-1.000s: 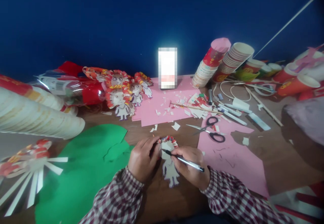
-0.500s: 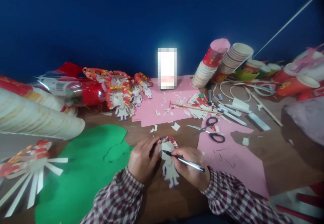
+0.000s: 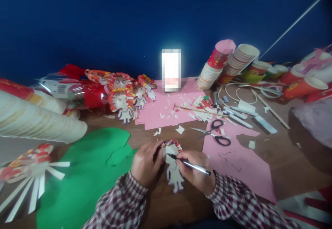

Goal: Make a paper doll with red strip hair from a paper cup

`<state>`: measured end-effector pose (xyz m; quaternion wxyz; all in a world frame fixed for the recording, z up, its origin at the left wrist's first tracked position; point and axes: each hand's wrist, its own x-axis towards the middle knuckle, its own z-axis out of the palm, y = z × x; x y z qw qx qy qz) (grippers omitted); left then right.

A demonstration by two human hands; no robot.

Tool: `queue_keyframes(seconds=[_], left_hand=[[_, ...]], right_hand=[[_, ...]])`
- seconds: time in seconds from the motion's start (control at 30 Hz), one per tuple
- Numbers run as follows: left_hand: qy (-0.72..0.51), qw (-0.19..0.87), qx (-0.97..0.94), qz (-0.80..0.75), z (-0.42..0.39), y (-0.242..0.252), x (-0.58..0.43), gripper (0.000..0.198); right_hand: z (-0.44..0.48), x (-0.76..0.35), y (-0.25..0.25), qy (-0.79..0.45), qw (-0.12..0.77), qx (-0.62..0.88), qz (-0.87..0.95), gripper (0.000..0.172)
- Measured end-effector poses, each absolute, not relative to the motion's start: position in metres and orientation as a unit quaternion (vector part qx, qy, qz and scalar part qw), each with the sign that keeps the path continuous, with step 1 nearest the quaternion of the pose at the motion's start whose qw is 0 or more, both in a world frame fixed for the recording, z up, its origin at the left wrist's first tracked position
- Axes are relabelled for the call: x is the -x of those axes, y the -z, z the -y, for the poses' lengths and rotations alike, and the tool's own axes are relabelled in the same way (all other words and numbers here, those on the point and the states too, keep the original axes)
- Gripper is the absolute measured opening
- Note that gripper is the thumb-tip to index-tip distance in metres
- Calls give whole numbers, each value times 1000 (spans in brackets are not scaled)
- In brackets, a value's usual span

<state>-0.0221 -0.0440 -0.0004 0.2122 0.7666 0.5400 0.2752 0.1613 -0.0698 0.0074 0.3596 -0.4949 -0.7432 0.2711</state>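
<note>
A white paper-cut figure (image 3: 175, 177) with a curled red and patterned paper mane lies on the brown table, its outline edged in dark purple. My left hand (image 3: 147, 161) grips the figure's left edge near the head, fingers bent and close together. In my right hand (image 3: 195, 170) is a black and silver pen (image 3: 195, 167), held in a writing grip. Its tip is at the blank pale face; whether it touches cannot be made out. My right fingers hide part of the figure's right side.
Black-handled scissors (image 3: 212, 132) lie beyond my right hand, partly on pink paper (image 3: 241, 167). Green paper (image 3: 85, 177) spreads at the left. Several similar figures (image 3: 124, 101) stand behind. Stacked paper cups (image 3: 240, 61) and a lit, blurred-out screen (image 3: 171, 70) are at the back.
The pen has shifted very slightly to the right over the figure's face. My left hand and the figure have stayed in place.
</note>
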Motion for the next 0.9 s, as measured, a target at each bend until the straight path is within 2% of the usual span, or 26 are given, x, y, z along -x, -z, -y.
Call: queue_keyframes(seconds=[0.73, 0.9], left_hand=[[-272, 213, -767, -541, 45, 2, 22, 25], [-273, 210, -769, -538, 44, 1, 22, 26]], right_hand=[[70, -160, -7, -252, 355, 502, 747, 9], [70, -167, -12, -220, 379, 518, 734, 9]])
